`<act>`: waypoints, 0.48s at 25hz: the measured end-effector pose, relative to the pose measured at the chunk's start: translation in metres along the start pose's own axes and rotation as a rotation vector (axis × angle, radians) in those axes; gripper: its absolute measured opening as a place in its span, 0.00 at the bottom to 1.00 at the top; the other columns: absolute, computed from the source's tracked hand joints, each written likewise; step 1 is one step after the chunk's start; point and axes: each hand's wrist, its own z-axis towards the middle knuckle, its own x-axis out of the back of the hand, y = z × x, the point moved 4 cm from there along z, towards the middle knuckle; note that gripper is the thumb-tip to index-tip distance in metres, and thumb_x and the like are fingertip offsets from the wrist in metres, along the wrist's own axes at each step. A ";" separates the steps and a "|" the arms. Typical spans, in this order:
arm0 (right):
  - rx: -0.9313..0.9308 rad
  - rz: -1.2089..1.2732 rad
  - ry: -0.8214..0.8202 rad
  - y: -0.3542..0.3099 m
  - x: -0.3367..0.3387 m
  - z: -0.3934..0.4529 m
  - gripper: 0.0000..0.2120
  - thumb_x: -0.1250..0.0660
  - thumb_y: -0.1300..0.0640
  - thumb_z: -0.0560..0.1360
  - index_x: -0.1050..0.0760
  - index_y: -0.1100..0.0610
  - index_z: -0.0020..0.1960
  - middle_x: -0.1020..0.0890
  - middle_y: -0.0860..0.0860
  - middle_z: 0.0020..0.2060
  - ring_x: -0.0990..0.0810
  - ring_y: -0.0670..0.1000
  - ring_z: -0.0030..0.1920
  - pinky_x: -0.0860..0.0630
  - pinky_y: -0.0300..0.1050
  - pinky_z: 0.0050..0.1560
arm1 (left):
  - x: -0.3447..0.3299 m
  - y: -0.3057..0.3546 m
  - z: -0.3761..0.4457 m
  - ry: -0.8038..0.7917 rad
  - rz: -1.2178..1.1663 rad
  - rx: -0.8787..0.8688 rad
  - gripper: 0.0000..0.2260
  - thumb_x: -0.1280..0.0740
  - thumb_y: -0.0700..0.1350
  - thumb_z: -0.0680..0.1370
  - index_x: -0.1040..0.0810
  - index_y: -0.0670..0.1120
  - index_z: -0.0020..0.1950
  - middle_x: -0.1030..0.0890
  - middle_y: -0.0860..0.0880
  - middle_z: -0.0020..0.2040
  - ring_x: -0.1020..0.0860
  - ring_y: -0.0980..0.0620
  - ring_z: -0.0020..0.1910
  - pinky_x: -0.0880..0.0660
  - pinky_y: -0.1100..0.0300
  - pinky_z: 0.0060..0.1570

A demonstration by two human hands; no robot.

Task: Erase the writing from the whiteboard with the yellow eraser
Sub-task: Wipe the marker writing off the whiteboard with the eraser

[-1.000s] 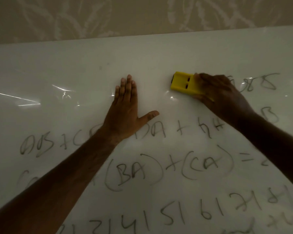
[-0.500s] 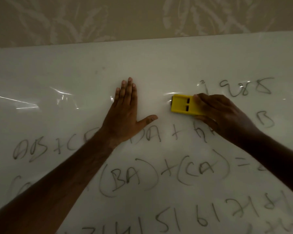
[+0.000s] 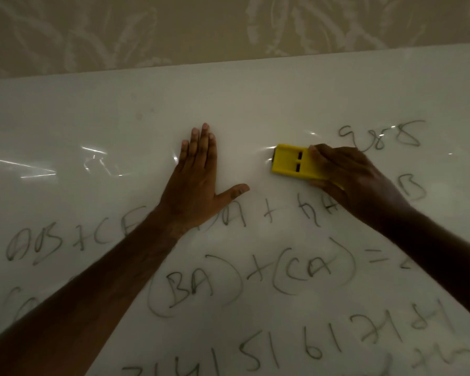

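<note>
Yellow eraser (image 3: pixel 293 163) flat on whiteboard (image 3: pixel 255 104), long axis sideways, right hand (image 3: pixel 356 183) gripping

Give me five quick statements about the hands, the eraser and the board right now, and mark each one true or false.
1. The right hand holds the yellow eraser against the whiteboard. True.
2. The left hand grips a marker. False: it lies flat on the board, fingers straight, holding nothing.
3. The board is wiped clean. False: writing remains, such as "(BA)+(CA)" nearer the camera.
4. The eraser lies to the right of the left hand, apart from it. True.
5. The eraser is blue. False: it is yellow, with two dark slots on top.
</note>
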 end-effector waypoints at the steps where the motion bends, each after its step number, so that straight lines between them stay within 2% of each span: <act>1: -0.019 -0.016 -0.005 0.010 0.005 -0.004 0.26 0.37 0.50 0.84 0.29 0.66 0.76 0.21 0.64 0.69 0.26 0.61 0.63 0.27 0.57 0.67 | 0.000 0.002 0.000 -0.011 -0.002 -0.004 0.57 0.57 0.81 0.78 0.54 0.33 0.87 0.55 0.35 0.88 0.55 0.36 0.88 0.52 0.39 0.87; 5: -0.187 -0.006 -0.052 0.061 0.008 0.020 0.30 0.41 0.45 0.83 0.34 0.62 0.79 0.25 0.63 0.72 0.27 0.66 0.64 0.29 0.60 0.68 | -0.001 0.011 0.002 -0.044 0.003 0.003 0.58 0.57 0.81 0.77 0.56 0.33 0.87 0.57 0.35 0.88 0.57 0.36 0.88 0.55 0.41 0.87; 8: -0.243 0.061 -0.031 0.061 -0.004 0.049 0.31 0.40 0.45 0.82 0.34 0.62 0.80 0.25 0.63 0.73 0.27 0.66 0.65 0.30 0.60 0.69 | -0.001 0.019 0.007 -0.045 0.002 0.001 0.58 0.58 0.81 0.76 0.56 0.33 0.87 0.57 0.35 0.88 0.57 0.37 0.88 0.55 0.41 0.87; 12: -0.115 0.088 -0.039 0.015 -0.007 0.022 0.29 0.39 0.47 0.82 0.31 0.64 0.77 0.23 0.63 0.70 0.28 0.60 0.64 0.30 0.53 0.68 | -0.002 0.028 0.013 -0.018 -0.009 -0.012 0.58 0.59 0.82 0.76 0.54 0.33 0.87 0.55 0.35 0.88 0.55 0.37 0.88 0.52 0.40 0.87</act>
